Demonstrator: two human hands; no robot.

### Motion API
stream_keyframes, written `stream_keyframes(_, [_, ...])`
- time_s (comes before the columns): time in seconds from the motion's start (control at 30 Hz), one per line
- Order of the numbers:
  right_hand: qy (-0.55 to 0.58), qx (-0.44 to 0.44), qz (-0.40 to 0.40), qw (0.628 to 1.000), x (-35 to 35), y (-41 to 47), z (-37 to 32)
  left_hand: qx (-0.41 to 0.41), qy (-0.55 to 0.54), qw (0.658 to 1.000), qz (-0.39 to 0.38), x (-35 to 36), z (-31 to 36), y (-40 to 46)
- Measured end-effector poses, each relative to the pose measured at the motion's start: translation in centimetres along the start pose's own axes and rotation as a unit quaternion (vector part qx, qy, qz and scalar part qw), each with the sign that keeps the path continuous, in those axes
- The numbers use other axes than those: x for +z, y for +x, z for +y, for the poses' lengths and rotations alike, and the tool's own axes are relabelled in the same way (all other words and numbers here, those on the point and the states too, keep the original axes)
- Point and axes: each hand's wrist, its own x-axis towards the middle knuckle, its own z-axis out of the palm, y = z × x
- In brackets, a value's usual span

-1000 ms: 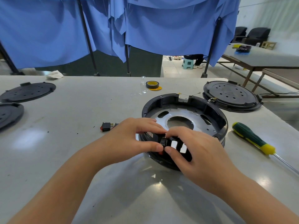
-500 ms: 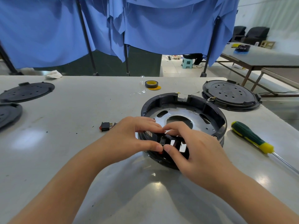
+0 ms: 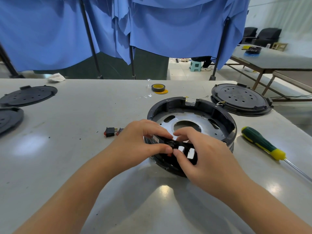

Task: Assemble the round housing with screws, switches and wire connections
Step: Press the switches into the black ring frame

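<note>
The round black housing [image 3: 219, 114] with a silver metal plate [image 3: 187, 119] inside sits on the grey table. Its near wall has rectangular switch slots [image 3: 190, 153]. A small black switch [image 3: 170, 144] with a red part sits at the leftmost slot. My left hand [image 3: 138, 141] pinches the near wall at that switch, thumb outside and fingers over the rim. My right hand [image 3: 207, 157] grips the wall just right of it, its thumb meeting the left thumb at the switch. Two more red and black switches [image 3: 112, 131] lie on the table to the left.
A green and yellow screwdriver [image 3: 263, 143] lies right of the housing. A black round lid [image 3: 239, 98] sits behind it, with thin wires [image 3: 221, 103] at the housing's far notch. Two more black lids [image 3: 28, 95] lie far left. A tape roll [image 3: 158, 88] stands at the back.
Both hands stay at the near wall. The fingers have shifted slightly around the switch, and the right fingers now curl further over the rim. The housing has not moved.
</note>
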Motion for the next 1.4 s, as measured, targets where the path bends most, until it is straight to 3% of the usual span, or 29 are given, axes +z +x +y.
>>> stream_keyframes(0.3, [-0.002, 0.011, -0.019, 1.0, -0.21, 0.1, 0.17, 0.006, -0.007, 1.0, 0.007, 0.15, 0.03, 0.14])
stream_keyframes(0.63, [-0.051, 0.008, 0.003, 0.999, 0.04, -0.01, -0.01, 0.002, 0.035, 0.998, -0.05, -0.5, 0.07, -0.16])
stream_keyframes(1.4, [-0.032, 0.044, 0.046, 0.997, 0.5, 0.06, -0.22, 0.031, 0.083, 0.996, 0.004, 0.22, 0.06, -0.12])
